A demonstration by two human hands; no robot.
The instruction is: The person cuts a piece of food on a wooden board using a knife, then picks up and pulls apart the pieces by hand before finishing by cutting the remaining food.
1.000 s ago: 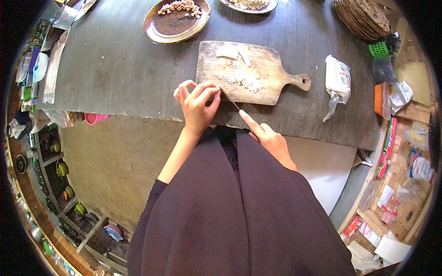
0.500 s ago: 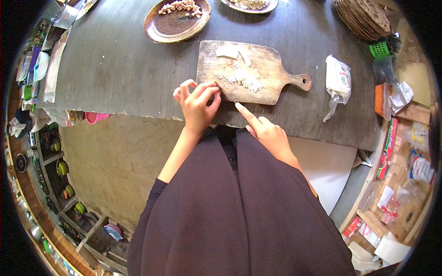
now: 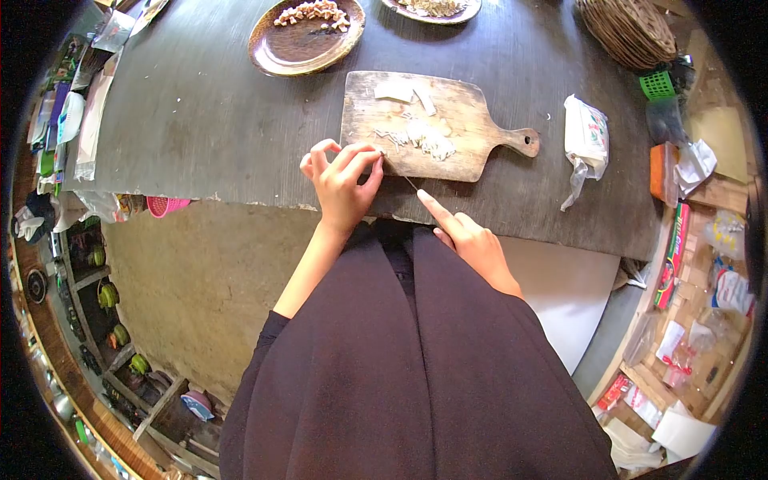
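Observation:
A wooden cutting board (image 3: 472,120) with a handle lies near the table's front edge. On it are a heap of thin pale shreds (image 3: 428,140) and larger flat pale pieces (image 3: 394,92) of food I cannot identify. My left hand (image 3: 346,178) is closed at the board's near left corner, thumb and fingertips pinched together. What they hold is too small and hidden to name. My right hand (image 3: 470,244) grips a knife (image 3: 410,183), its index finger stretched along the top. Only a thin bit of blade shows, close to the board's near edge; the handle is hidden in my hand.
Behind the board stand a brown plate (image 3: 300,56) with chopped pieces and another plate (image 3: 436,14) with pale shreds. A white plastic packet (image 3: 586,136) lies to the right, with stacked woven plates (image 3: 628,32) farther back. Shelves with goods line both sides.
My right hand has drawn back slightly toward my body and to the right, so more of the blade shows. The left hand stays nearly in place.

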